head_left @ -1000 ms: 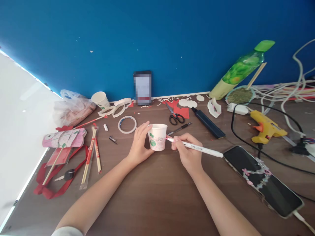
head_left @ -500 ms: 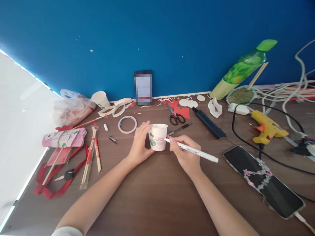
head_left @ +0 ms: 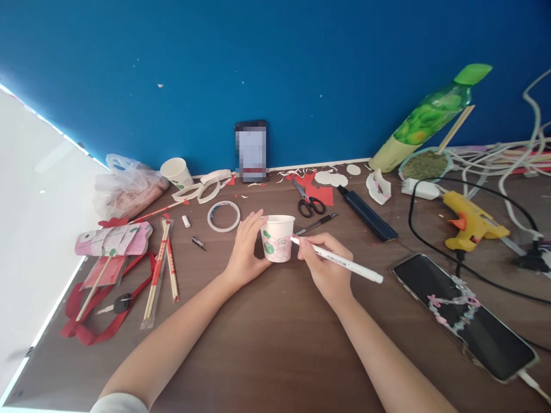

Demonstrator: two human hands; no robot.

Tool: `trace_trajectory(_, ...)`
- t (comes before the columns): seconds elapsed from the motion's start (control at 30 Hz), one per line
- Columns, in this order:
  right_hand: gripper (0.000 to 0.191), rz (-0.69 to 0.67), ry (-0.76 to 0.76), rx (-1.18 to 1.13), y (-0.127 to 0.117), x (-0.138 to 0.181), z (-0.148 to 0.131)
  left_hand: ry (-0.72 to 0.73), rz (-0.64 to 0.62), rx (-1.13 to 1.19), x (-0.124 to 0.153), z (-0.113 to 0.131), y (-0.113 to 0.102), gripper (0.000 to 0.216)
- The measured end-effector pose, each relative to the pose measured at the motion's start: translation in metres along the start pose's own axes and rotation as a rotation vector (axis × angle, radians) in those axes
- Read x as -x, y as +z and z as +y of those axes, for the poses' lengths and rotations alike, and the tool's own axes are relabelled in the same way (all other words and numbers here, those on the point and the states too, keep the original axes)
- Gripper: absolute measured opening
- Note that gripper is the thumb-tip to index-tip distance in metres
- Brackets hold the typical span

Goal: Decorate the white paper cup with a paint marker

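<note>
A white paper cup (head_left: 279, 244) with green leaves and pink print stands upright in front of me on the brown table (head_left: 262, 350). My left hand (head_left: 244, 252) steadies it from the left, fingers at the rim and thumb low near the base. Pinched in my right hand (head_left: 330, 269) is a slim white marker pen (head_left: 350, 265). Its tip meets the right side of the cup, or is very close to it. Behind the cup lie a black pen (head_left: 318, 223), black-handled scissors (head_left: 307, 201) and a tape roll (head_left: 223, 216). The marker's white cap (head_left: 186, 221) seems to lie at left.
On the right are a yellow glue gun (head_left: 473, 221), its black cable, a phone (head_left: 465, 318) and a tilted green bottle (head_left: 430, 117). A dark blue case (head_left: 368, 213) lies nearer. Leftward are wrapped chopsticks (head_left: 155, 272), a key (head_left: 120, 304), another cup (head_left: 176, 172) and a plastic bag (head_left: 129, 186).
The marker tip has shifted slightly upward along the cup's right side. My left hand keeps its place on the cup. The whole view has moved a little.
</note>
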State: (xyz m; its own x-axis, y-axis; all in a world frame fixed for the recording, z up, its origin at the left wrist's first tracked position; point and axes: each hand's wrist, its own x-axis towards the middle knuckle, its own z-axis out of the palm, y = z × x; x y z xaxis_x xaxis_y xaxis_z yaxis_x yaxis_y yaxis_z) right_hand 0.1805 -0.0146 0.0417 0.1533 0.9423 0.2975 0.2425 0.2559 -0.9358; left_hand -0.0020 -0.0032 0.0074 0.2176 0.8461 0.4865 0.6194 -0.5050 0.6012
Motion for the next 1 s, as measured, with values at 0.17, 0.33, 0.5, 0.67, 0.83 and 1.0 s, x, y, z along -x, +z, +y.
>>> trace_trajectory(0.17,0.024,0.011,0.012,0.014,0.0,-0.001,0.002,0.01,0.002,0.005,0.0,-0.001,0.0,0.08)
trace_trajectory(0.33,0.026,0.001,0.028,0.007,-0.001,-0.002,0.003,0.018,0.006,0.006,-0.001,-0.002,0.0,0.082)
trace_trajectory(0.5,0.029,-0.026,0.074,-0.09,-0.002,-0.002,0.01,-0.003,-0.014,-0.003,0.0,-0.001,0.0,0.083)
trace_trajectory(0.67,0.026,0.025,0.121,-0.269,-0.001,-0.004,0.022,-0.029,-0.024,0.01,0.001,-0.002,0.001,0.09)
trace_trajectory(0.83,0.017,-0.026,0.145,-0.287,-0.004,-0.003,0.022,0.033,-0.018,0.013,0.001,-0.005,0.002,0.087)
trace_trajectory(1.0,0.014,-0.08,0.153,-0.226,-0.006,-0.003,0.006,0.02,-0.013,0.011,0.001,-0.004,0.001,0.086)
